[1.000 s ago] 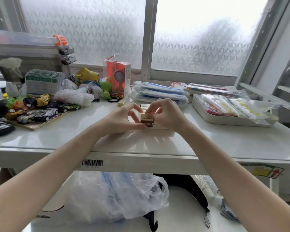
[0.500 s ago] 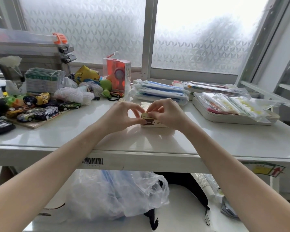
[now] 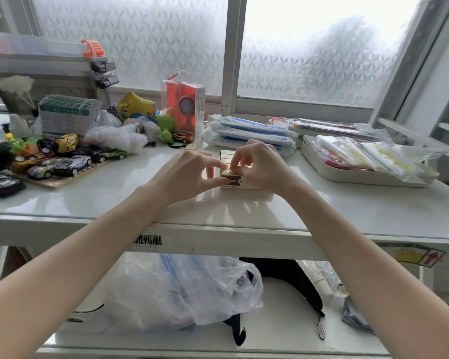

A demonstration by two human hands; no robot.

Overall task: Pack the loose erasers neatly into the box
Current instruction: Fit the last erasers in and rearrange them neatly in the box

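since 1 second ago both hands have drawn closer over the box [image 3: 232, 183], which sits mid-table on the white table [image 3: 114, 200]; the left hand [image 3: 189, 174] now pinches a small brown eraser [image 3: 227, 172] at the box's near edge, thumb and forefinger closed on it, while the right hand [image 3: 259, 164] pinches at the same spot, so i judge 1 more piece is being seated; pale erasers [image 3: 227, 154] show in neat rows behind, and 1 loose eraser [image 3: 191, 147] lies beyond the left hand
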